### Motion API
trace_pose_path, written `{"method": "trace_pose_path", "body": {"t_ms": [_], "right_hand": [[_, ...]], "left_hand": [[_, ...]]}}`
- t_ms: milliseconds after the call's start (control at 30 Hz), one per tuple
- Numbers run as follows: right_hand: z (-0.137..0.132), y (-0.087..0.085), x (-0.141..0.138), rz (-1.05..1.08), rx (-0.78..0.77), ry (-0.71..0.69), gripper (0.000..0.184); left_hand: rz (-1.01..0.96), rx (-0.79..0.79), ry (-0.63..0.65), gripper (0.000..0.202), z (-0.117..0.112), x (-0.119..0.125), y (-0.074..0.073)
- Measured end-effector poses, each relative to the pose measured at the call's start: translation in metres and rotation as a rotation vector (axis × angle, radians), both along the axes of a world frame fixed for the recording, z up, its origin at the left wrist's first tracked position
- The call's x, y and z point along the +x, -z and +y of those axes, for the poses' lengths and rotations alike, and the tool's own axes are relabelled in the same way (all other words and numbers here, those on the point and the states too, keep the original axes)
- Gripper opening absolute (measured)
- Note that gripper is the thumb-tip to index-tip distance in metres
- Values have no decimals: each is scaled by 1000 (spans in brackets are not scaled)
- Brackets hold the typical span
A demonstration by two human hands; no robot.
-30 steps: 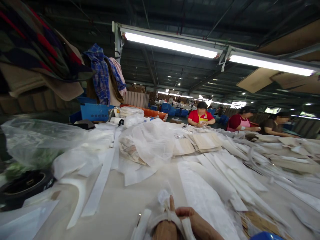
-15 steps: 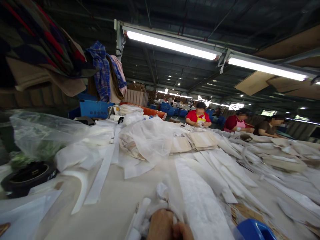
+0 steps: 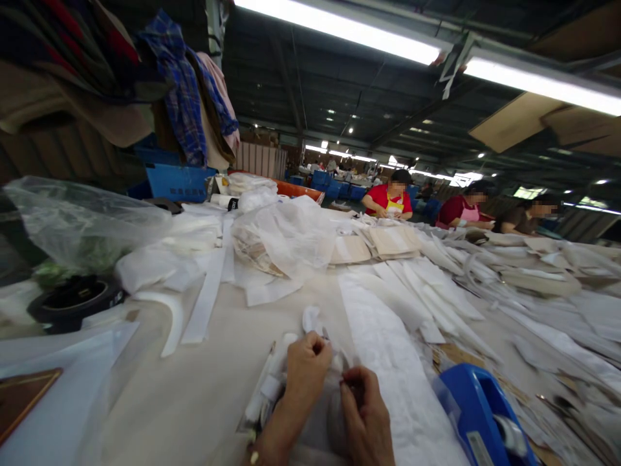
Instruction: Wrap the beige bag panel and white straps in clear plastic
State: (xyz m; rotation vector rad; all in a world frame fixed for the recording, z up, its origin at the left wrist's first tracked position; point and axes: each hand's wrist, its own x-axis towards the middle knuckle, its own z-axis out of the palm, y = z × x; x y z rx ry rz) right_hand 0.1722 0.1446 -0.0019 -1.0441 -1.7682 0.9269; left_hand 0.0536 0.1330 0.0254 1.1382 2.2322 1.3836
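Note:
My left hand (image 3: 306, 362) is closed in a pinch, with the back of the hand toward me. What its fingers grip is too small and blurred to name. A crumpled white piece (image 3: 311, 320) lies just beyond its fingertips. Close by on the right, my right hand (image 3: 366, 408) has its thumb and fingers curled together at a thin, pale edge that I cannot make out. Below and between both hands is a greyish-white, soft-looking item (image 3: 320, 421). White rolled pieces (image 3: 272, 382) lie left of my left wrist.
A blue tape dispenser (image 3: 480, 414) stands at the right front. Quilted white sheeting (image 3: 383, 362) runs beside my right hand. White strips (image 3: 206, 301), a clear plastic bag (image 3: 286, 236) and a black round object (image 3: 77, 301) lie farther off. Several co-workers sit beyond the table.
The view has tipped downward, so more of both hands and the blue dispenser shows. My hands, close together before, are now apart, the right one lower and to the right.

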Motion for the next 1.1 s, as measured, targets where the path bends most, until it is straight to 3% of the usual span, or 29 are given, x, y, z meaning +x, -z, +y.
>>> {"method": "trace_pose_path", "body": {"t_ms": [133,233,333,400,467,600,733,833,900,967,1100], "right_hand": [[4,-15,-3,-106,-86,-53,36],[12,-22,-8,-200,-113,-165,44],[21,-28,-15,-252,-86,-240,35],[27,-30,-21,-291,-69,-259,23],[31,-32,-27,-292,-111,-290,18],[38,-41,-38,-102,-259,-358,21],[43,-59,-49,101,-484,-456,22],[42,-73,-54,198,-546,-520,24],[36,-80,-53,204,-504,-563,22],[25,-85,-46,128,-360,-593,16],[-11,-84,-17,-75,182,-684,10]], "left_hand": [[-20,168,-36,22,-3,-2,1],[38,334,52,19,-5,0,0],[33,524,200,17,-7,-1,-2],[-66,569,244,14,-7,-5,-3],[-220,598,162,9,-5,-11,-1],[-510,673,-166,21,1,-19,6],[-621,729,-227,28,4,-21,8],[-715,789,-249,33,4,-21,3],[-740,800,-262,33,4,-22,1],[-772,799,-267,33,5,-24,0],[-843,801,-232,36,8,-27,3]]}}
